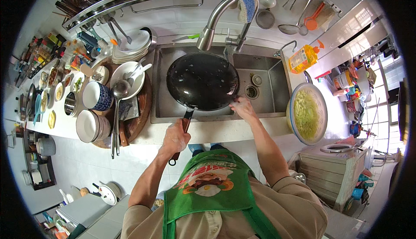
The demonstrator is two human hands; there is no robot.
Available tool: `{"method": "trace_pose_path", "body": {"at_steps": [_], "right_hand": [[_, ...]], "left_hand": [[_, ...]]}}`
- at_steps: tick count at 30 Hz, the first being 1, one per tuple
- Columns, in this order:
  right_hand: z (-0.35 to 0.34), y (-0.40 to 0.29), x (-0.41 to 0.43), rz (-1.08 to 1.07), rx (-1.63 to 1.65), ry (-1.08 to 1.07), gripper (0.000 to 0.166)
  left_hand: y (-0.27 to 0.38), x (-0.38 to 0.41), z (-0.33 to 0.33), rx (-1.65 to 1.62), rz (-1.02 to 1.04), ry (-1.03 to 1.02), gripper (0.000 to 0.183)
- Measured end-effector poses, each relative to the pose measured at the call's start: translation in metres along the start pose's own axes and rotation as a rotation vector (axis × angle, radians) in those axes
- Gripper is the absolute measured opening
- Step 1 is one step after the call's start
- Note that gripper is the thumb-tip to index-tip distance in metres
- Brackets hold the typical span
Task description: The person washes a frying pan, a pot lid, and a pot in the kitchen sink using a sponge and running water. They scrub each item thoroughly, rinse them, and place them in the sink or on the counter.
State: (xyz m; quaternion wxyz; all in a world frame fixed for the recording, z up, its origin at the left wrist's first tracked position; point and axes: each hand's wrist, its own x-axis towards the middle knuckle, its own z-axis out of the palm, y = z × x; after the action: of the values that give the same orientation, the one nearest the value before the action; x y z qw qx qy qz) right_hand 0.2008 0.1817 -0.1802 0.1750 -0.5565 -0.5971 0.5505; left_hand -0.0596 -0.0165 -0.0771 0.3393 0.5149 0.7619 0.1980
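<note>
A dark wok [203, 80] is over the left basin of the steel sink [276, 84], its outer underside apparently facing up, with white suds spots on it. My left hand [175, 137] grips its wooden handle at the near side, with foam on the skin. My right hand [242, 108] is at the wok's lower right rim, fingers bent and foamy; what lies under the fingers is hidden. The steel faucet [210, 28], with a blue and white cloth [246, 4] draped on it, stands above the wok's far edge.
Left of the sink, a round wooden board [147, 109] bears a white bowl [140, 88], a steel ladle [121, 89] and a cleaver. Stacked bowls [87, 126] and plates [130, 55] stand nearby. At right are a dish soap bottle [303, 58] and a basin of shredded cabbage [307, 114].
</note>
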Motion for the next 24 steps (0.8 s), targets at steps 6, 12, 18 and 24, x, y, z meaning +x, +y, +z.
{"method": "trace_pose_path", "body": {"at_steps": [6,12,18,24], "right_hand": [[-0.022,0.008,-0.030,-0.041,0.174,0.016,0.029],[-0.057,0.026,-0.042,-0.064,0.199,0.063,0.024],[-0.100,0.001,-0.071,-0.127,-0.063,0.199,0.023],[-0.125,0.031,-0.069,-0.358,0.009,0.139,0.021]], "left_hand": [[0.012,-0.021,0.008,0.019,0.047,-0.043,0.036],[0.044,-0.031,0.021,0.049,0.067,-0.061,0.033],[0.105,-0.037,0.036,-0.447,-0.080,-0.302,0.028],[0.154,-0.021,0.064,-0.992,-0.143,-0.465,0.025]]}}
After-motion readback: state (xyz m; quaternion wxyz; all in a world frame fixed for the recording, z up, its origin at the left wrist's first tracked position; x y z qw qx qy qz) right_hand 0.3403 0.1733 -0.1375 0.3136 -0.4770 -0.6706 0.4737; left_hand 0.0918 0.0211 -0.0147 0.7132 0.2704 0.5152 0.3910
